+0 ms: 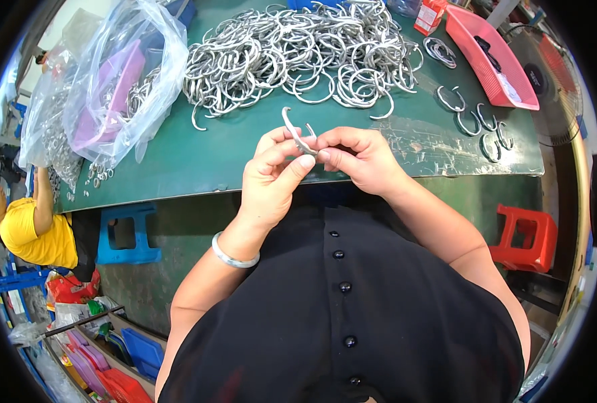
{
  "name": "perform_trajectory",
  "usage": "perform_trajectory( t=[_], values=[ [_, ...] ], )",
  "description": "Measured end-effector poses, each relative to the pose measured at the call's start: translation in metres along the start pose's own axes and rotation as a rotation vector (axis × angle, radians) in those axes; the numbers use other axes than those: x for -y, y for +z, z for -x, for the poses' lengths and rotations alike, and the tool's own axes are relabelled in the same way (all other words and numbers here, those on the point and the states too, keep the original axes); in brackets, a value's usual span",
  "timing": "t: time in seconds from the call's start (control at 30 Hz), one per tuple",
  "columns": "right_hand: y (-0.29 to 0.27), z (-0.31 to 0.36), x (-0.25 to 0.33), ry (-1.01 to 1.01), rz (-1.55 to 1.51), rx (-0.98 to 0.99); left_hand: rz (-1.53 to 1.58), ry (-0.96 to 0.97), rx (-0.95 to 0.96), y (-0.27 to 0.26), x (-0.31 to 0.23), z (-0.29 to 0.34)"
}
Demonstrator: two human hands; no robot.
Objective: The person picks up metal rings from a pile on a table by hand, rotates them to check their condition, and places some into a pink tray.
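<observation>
In front of me, over the near edge of the green table (198, 178), I hold one silvery open bangle (292, 127), a C-shaped metal ring. My left hand (268, 171) grips it between thumb and fingers, its curved end sticking up. My right hand (355, 156) is closed in a pinch at the bangle's right side, and the fingertips cover that part. A pale, smooth bangle (233, 255) circles my left wrist. Just beyond my hands lies a big heap of similar open bangles (305, 50), tangled together.
Several separate open bangles (470, 123) lie at right, near a pink basket (490, 57) and a small red box (430, 17). Clear plastic bags (157, 87) with metal pieces stand at left. Below are a blue stool (129, 235) and a red stool (525, 238). A person in yellow (36, 232) is at far left.
</observation>
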State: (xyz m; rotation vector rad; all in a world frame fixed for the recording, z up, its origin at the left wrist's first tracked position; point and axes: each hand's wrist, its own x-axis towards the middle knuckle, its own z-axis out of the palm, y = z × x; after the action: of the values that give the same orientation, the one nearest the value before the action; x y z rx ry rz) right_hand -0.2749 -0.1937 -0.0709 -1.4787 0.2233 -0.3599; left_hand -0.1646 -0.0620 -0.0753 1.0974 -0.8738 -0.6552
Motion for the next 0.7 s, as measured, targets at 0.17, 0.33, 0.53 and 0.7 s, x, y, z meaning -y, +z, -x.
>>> perform_trajectory(
  t=[0.17, 0.33, 0.53, 0.7],
  values=[
    [0.006, 0.005, -0.010, 0.070, -0.232, 0.061, -0.452, 0.239, -0.002, 0.002, 0.000, 0.002],
    [-0.008, 0.004, -0.005, 0.098, -0.245, 0.004, -0.905, 0.445, 0.162, -0.004, -0.023, -0.005],
    [-0.018, 0.006, 0.000, 0.195, -0.417, -0.002, -1.325, 0.560, 0.303, -0.008, -0.034, -0.002],
    [-0.011, 0.007, 0.002, 0.238, -0.364, 0.002, -1.390, 0.592, 0.319, -0.006, -0.038, 0.000]
  ],
)
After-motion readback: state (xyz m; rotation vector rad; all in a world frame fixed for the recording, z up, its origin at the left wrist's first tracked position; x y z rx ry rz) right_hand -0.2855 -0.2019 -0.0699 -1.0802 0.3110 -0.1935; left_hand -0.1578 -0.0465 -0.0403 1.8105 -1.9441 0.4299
